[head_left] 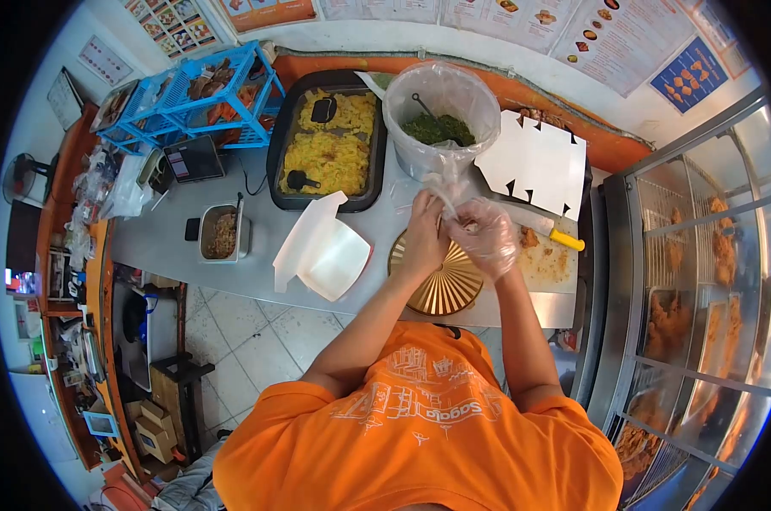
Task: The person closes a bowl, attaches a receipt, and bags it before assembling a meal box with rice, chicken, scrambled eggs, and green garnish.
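My bare left hand (426, 232) and my right hand (490, 237) meet over the counter, fingers closed. A thin clear plastic glove covers the right hand. Between the fingers a crumpled piece of clear plastic (443, 196) sticks up; it looks like another glove, though its shape is partly hidden. Below both hands lies a round gold-striped board (441, 285). An open white takeaway box (334, 255) stands to the left. Behind the hands is a bucket (396, 119) lined with clear plastic, holding chopped greens (437, 129) and a metal-handled utensil.
A black tray (276, 162) of yellow food with two black scoops stands back left. Beside it are a metal container (247, 238), a tablet (194, 159) and blue racks (262, 102). At right, a yellow-handled knife (564, 239) lies near white cardboard (530, 162); a glass cabinet (632, 281) holds fried food.
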Demonstrator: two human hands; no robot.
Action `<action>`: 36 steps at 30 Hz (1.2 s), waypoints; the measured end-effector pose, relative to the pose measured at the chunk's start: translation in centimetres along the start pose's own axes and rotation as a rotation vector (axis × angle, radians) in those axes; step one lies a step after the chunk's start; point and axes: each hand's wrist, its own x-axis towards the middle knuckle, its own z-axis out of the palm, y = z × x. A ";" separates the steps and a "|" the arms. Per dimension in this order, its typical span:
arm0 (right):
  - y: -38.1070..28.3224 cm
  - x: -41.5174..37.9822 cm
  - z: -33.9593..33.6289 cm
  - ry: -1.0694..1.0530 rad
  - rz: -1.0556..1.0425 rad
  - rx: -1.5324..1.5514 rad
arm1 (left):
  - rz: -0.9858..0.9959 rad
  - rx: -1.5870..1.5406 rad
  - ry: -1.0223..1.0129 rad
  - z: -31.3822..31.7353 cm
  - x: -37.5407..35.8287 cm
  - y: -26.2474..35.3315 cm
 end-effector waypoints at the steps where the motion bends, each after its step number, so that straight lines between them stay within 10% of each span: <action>1: -1.5 -0.1 1.0 0.146 -0.183 -0.252 | 0.042 0.027 0.041 0.7 0.1 -1.0; 6: 1.6 1.6 3.2 0.613 -0.572 -0.631 | 0.055 0.148 0.080 2.1 0.3 -2.7; 8: 1.0 2.3 3.5 0.692 -0.553 -0.646 | -0.242 -0.802 0.246 2.8 0.4 -1.9; 9: 0.7 2.6 3.7 0.772 -0.531 -0.656 | -0.243 -0.802 0.242 2.8 0.7 -1.3; 15: 3.4 3.0 4.4 0.698 -0.514 -0.680 | -0.395 -0.914 0.409 3.7 1.4 -2.6; 23: 1.6 2.6 4.4 0.681 -0.470 -0.718 | -0.613 -1.624 -0.127 1.0 1.9 -2.7; 36: 3.1 1.4 4.1 0.562 -0.652 -0.680 | -0.572 -1.419 0.100 1.2 2.2 -4.0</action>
